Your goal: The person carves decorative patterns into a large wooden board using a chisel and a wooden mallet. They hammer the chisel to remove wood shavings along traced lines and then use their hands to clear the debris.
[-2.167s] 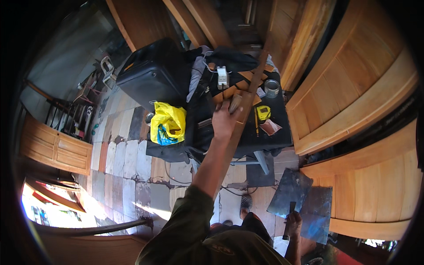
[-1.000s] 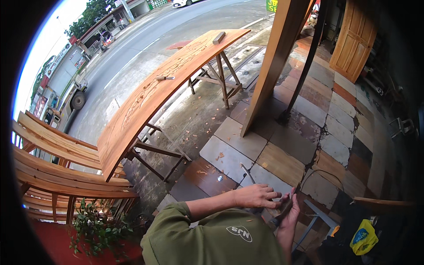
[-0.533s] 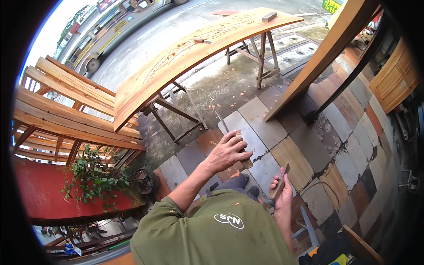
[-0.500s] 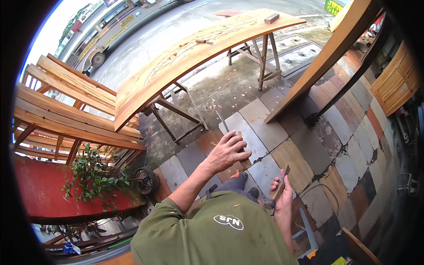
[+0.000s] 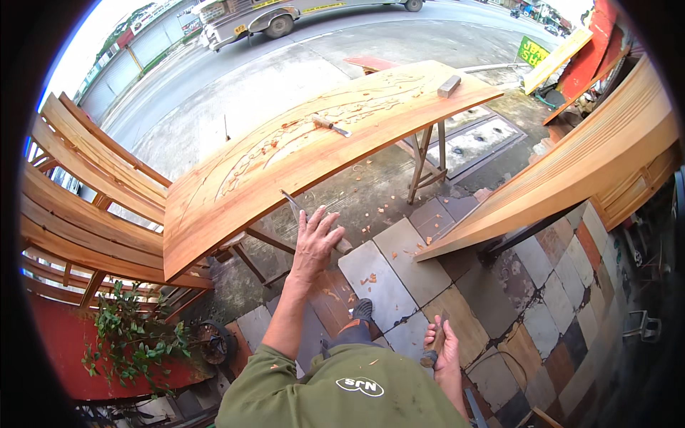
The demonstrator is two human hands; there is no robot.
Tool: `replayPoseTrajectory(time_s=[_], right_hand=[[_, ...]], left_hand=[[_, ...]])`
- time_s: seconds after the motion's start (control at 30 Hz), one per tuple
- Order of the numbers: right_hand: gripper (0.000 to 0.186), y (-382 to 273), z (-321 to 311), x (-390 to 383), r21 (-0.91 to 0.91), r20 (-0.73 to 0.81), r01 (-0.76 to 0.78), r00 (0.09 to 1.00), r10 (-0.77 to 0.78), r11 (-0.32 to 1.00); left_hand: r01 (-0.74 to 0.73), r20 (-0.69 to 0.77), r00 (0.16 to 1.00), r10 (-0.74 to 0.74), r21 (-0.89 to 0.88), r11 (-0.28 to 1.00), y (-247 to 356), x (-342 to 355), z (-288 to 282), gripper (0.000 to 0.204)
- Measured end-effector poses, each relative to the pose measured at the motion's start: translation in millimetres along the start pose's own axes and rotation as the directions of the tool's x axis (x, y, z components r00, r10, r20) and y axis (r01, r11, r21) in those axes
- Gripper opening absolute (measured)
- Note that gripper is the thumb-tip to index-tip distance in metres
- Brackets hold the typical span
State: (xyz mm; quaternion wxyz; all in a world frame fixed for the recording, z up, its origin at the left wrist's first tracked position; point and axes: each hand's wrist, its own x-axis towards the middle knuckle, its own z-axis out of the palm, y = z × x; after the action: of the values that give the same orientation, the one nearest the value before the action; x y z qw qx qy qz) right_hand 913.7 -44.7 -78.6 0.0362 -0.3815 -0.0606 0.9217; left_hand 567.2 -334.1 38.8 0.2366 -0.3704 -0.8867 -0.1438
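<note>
Grip of the left hand (image 5: 316,240) is loose, fingers extended over a long-bladed tool (image 5: 291,202); its tip overlaps the near edge of the bench (image 5: 342,148), a carved wooden panel on trestles, and contact cannot be told. A chisel (image 5: 330,126) lies on the carving. White lettering (image 5: 360,386) inside a heart-shaped outline marks the green shirt (image 5: 307,401). Further right, the grip of the right hand (image 5: 447,349) is closed around a brown-handled tool (image 5: 432,351). A grey block (image 5: 449,86) sits near the bench's right end; beyond stands a lettered yellow-and-green sign (image 5: 531,52).
</note>
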Motion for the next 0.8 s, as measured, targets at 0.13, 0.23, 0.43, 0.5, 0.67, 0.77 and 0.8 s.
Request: replayPoseTrajectory(time_s=[0.13,0.23,0.43,0.5,0.67,0.77,0.8], right_hand=[[0.043,-3.8,70.0,28.9,-0.108,0.051,0.052,0.998,-0.047,0.993],[0.044,-0.1,105.2,44.3,-0.136,0.035,0.065,0.998,-0.061,0.989],[0.046,-12.8,131.1,77.9,-0.126,0.027,-0.01,1.0,0.013,0.992],[0.046,-20.0,144.4,94.7,-0.112,0.041,-0.042,0.998,0.046,0.993],[0.043,-63.2,191.5,156.6,-0.137,0.076,-0.042,0.996,0.053,0.99],[0.047,-100.8,232.7,186.0,-0.235,0.17,0.038,0.985,0.002,0.971],[0.05,-113.5,245.7,194.0,-0.273,0.196,0.078,0.98,-0.024,0.959]], left_hand=[[0.082,-0.057,0.995,-0.082,-0.001,0.997,-74.5,54.1,22.1,0.029],[0.102,-0.003,0.995,-0.102,0.035,0.994,-135.5,78.2,51.4,0.033],[0.227,0.092,0.972,-0.218,-0.109,0.968,-190.5,133.5,118.2,0.031],[0.265,0.086,0.963,-0.254,-0.161,0.951,-208.5,146.8,144.0,0.032],[0.288,0.1,0.956,-0.275,-0.154,0.945,-230.5,181.7,172.8,0.037],[0.334,0.185,0.936,-0.299,-0.204,0.92,-231.9,196.4,177.0,0.045],[0.357,0.227,0.925,-0.305,-0.242,0.902,-228.5,201.1,175.2,0.049]])
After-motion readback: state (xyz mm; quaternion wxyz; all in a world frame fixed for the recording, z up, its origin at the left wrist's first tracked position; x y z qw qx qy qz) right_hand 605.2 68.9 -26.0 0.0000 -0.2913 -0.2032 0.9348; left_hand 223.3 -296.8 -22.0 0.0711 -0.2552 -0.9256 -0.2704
